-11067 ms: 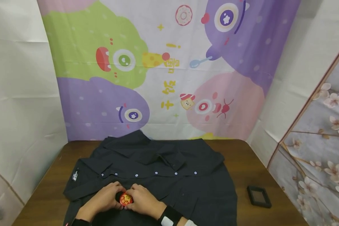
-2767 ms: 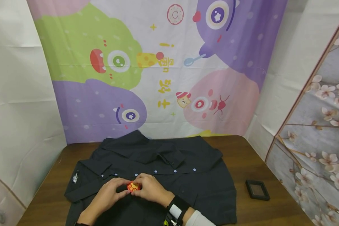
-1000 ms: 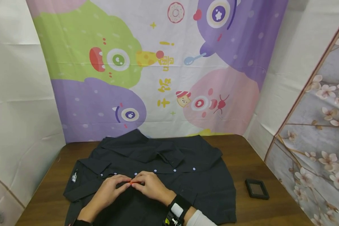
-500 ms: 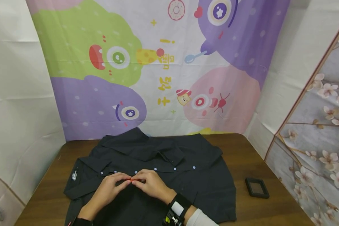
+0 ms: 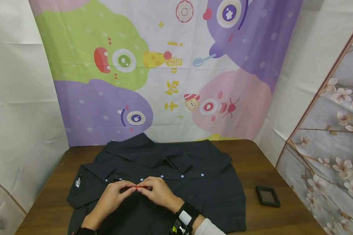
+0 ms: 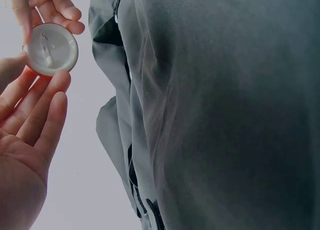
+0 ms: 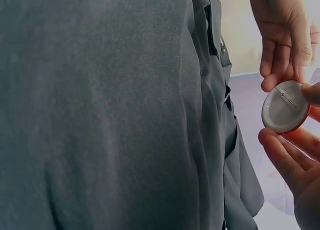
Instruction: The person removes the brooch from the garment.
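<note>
Over the black cloth shirt (image 5: pixel 211 202), on the person's side of its pale button row (image 5: pixel 162 176), the round, pale-backed, red-edged pin badge (image 6: pixel 62 47) sits between the left hand (image 5: pixel 112 196) and right hand (image 5: pixel 158 194), both pinching its rim, its slim metal pin (image 7: pixel 286 97) facing both wrist views.

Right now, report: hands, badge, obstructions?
Left hand, right hand: pinching pin badge by its rim. Its back visible in wrist views. Nothing visibly blocking; black shirt beneath.

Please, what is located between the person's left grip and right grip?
A round badge lies there, held by the left grip and the right grip. The left wrist view shows this clearly, with its pin visible.
</note>
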Demonstrator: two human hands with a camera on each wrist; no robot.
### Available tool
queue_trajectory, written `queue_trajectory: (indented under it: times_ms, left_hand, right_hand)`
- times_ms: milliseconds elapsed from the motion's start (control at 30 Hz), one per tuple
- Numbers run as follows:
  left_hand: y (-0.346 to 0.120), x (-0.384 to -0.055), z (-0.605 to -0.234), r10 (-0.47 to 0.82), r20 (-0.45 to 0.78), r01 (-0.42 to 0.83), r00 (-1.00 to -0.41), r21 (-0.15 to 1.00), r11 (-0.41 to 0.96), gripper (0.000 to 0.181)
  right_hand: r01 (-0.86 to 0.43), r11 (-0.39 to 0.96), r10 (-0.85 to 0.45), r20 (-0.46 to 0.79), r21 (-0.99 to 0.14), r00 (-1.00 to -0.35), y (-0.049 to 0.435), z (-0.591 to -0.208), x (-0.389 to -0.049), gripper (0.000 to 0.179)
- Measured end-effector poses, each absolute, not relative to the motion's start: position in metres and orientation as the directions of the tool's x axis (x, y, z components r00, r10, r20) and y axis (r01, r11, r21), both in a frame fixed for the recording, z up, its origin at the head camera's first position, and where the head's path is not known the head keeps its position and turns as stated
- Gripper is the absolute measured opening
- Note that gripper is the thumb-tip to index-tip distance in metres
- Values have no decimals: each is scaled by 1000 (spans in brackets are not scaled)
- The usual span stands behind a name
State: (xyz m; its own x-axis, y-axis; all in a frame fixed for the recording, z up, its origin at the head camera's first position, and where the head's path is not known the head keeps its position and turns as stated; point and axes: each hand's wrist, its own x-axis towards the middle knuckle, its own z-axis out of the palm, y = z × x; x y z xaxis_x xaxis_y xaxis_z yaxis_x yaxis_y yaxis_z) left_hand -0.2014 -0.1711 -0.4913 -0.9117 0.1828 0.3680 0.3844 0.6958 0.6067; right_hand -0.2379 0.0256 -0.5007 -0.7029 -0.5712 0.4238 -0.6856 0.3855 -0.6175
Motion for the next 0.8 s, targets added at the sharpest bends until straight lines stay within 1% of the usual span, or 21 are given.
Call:
queue_trajectory:
  times_ms: [500,800]
  left_hand:
    - [-169,-200,-494,145,389,375,-910,621,688,8]
    - [-171,-200,-494,126,383,357,-915,625,694,8]
  right_hand:
    - [-658,387,-545,415,-646,-729,26,-499,-236,15]
    - [-649,375,-534,418,-661,-735,26,-500,-238,18]
